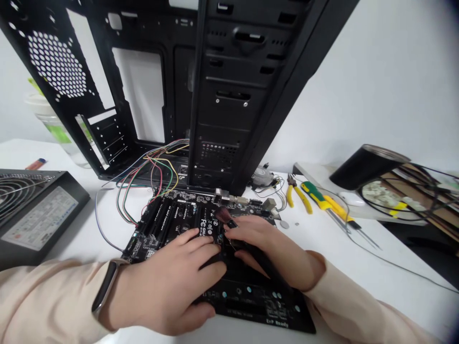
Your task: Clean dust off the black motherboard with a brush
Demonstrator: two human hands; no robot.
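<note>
Brush (229, 220) over a circuit board (205, 224)
The right hand (267, 239) grips the brush, bristles out ahead of it; the left hand (175, 277), fingers loosely spread, holds nothing, and the circuit board lies on the tabletop (362, 270) beneath both.

Motherboard (240, 306) before computer case (229, 114), power supply (43, 215) left; pliers (292, 182) right

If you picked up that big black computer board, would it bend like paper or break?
The board would probably stay stiff, since it lies flat like a tray. It may be fragile, as small parts crowd its surface. The thin coloured wires by its edge might snag, because they hang in loose loops.
</note>
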